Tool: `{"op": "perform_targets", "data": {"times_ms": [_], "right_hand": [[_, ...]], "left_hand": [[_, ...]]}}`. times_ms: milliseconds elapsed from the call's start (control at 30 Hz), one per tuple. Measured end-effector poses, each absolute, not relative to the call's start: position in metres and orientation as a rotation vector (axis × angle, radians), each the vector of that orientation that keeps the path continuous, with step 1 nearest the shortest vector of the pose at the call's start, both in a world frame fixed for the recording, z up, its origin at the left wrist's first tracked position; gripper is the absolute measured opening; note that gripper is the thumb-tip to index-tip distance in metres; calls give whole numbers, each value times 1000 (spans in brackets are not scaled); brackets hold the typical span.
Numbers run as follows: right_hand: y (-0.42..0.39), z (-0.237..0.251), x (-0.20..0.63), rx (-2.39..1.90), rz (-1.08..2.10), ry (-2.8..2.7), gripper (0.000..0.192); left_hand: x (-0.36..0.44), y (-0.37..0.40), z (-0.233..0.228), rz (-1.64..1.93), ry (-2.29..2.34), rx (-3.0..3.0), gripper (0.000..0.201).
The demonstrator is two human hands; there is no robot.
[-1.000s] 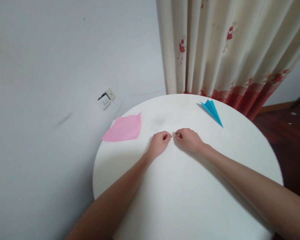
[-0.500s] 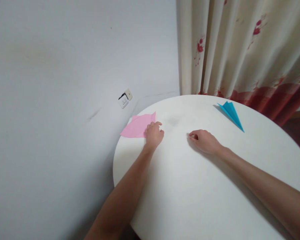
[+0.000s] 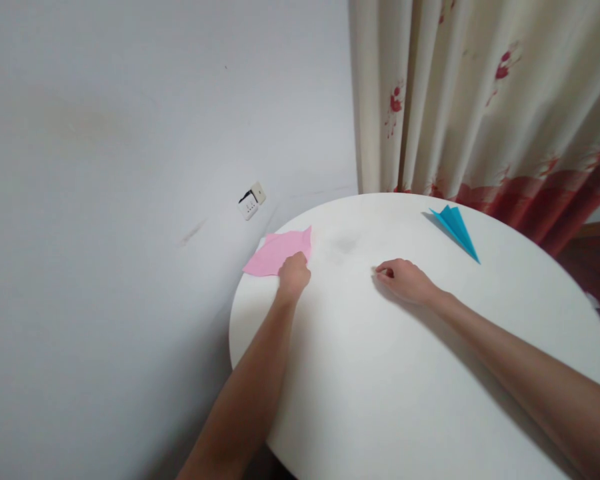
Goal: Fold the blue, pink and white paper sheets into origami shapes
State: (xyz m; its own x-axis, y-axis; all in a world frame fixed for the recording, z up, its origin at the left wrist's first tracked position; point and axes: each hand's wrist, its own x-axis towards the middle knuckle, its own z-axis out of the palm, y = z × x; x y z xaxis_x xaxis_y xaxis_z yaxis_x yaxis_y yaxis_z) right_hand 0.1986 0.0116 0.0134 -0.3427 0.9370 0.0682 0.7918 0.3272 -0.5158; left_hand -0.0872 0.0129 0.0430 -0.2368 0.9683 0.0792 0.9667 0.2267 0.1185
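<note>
A creased sheet of pink paper (image 3: 275, 253) lies at the left side of the round white table (image 3: 380, 373), its right corner turned up a little. Over the paper's near right edge is my left hand (image 3: 295, 274), its fingers curled and closed on that edge; the fingertips are hidden behind the hand. My right hand (image 3: 404, 280) rests on the tabletop to the right of the paper, thumb and fingers bent together in a loose ring with nothing visible in them. Beyond it, a folded blue paper plane (image 3: 457, 230) points toward me.
A pale wall (image 3: 130, 200) with a socket (image 3: 249, 205) borders the table's left side. Behind the table hangs a cream curtain (image 3: 445, 113) with red flowers and a red lower band. A grey smudge marks the tabletop between paper and plane.
My left hand has moved slightly left and toward me, and its spread fingers have closed at the pink paper's edge. The right hand stays where it was. The view has shifted slightly.
</note>
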Motion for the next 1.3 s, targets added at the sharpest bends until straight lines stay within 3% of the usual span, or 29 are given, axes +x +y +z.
{"op": "perform_targets", "data": {"times_ms": [100,367,733,933,1067,1300], "right_hand": [[13,13,199,-1526,591,-2229,25],[14,10,201,-1470,606,-2220,26],[21,5,201,-1454,671,-2143,24],[36,7,215,-1513,841,-1888,21],[42,10,225,-1550,994,-1709,21],[41,6,224,-1521,1069,-1704,23]], "left_hand": [[-87,11,46,218,2458,1943,36],[-94,12,40,282,2342,1923,65],[-86,18,38,587,2165,2077,60],[0,-22,35,867,1438,2400,62],[41,-55,36,604,917,2564,55],[29,-60,24,395,1640,2552,44]]}}
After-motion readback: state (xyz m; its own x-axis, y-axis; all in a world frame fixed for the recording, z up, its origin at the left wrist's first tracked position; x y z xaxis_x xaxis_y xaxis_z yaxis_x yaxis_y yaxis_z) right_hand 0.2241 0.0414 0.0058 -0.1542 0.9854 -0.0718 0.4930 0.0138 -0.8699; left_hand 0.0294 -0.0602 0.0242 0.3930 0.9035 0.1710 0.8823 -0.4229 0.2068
